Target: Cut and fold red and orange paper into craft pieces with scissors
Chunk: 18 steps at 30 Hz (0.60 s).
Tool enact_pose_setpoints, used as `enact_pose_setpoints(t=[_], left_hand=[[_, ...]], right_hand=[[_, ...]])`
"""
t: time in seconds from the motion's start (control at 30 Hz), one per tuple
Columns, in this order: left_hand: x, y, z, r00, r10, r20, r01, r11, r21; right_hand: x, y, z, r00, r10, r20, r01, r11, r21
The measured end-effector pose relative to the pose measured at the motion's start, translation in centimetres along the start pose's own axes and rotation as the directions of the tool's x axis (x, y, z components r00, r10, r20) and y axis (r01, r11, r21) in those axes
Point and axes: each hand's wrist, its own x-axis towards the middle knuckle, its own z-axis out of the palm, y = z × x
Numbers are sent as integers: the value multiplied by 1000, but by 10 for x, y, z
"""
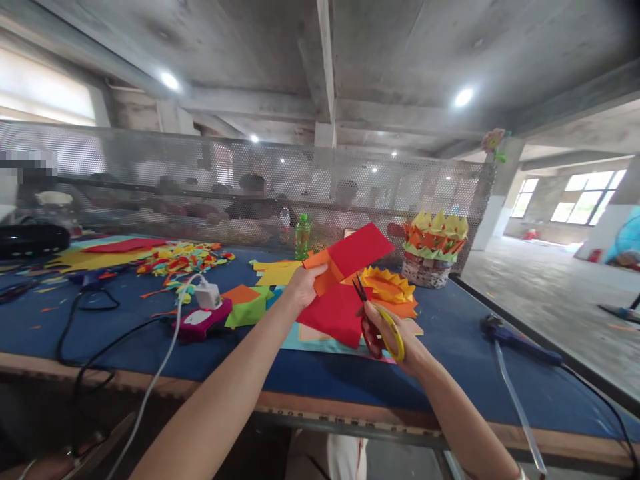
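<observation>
My left hand (304, 285) pinches a red paper sheet (357, 250) together with an orange sheet (320, 270), lifted above the blue table (450, 373). My right hand (395, 340) grips red and yellow scissors (376, 319); their blades point up at the red sheet's lower edge. Another red sheet (335, 313) lies just below, over light blue and orange paper.
A yellow-orange paper flower (387, 287) and a woven basket with paper crowns (434, 257) stand behind. A green bottle (302, 237), paper scraps (183, 259), a white charger on a pink phone (203, 310), cables and a glue gun (510, 335) are on the table. People sit beyond the mesh screen (200, 180).
</observation>
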Motion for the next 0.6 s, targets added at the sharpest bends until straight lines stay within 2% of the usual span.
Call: enact_pose_setpoints(t=[0.17, 0.4, 0.6], left_hand=[[-7, -2, 4, 999, -50, 13, 50, 999, -8], [-21, -3, 16, 969, -236, 71, 236, 972, 20], [-28, 1, 21, 957, -269, 110, 270, 963, 9]], right_hand=[[1, 2, -1, 998, -56, 34, 60, 992, -111], [2, 6, -6, 992, -121, 25, 123, 950, -287], [-4, 0, -5, 987, -159, 14, 155, 934, -321]])
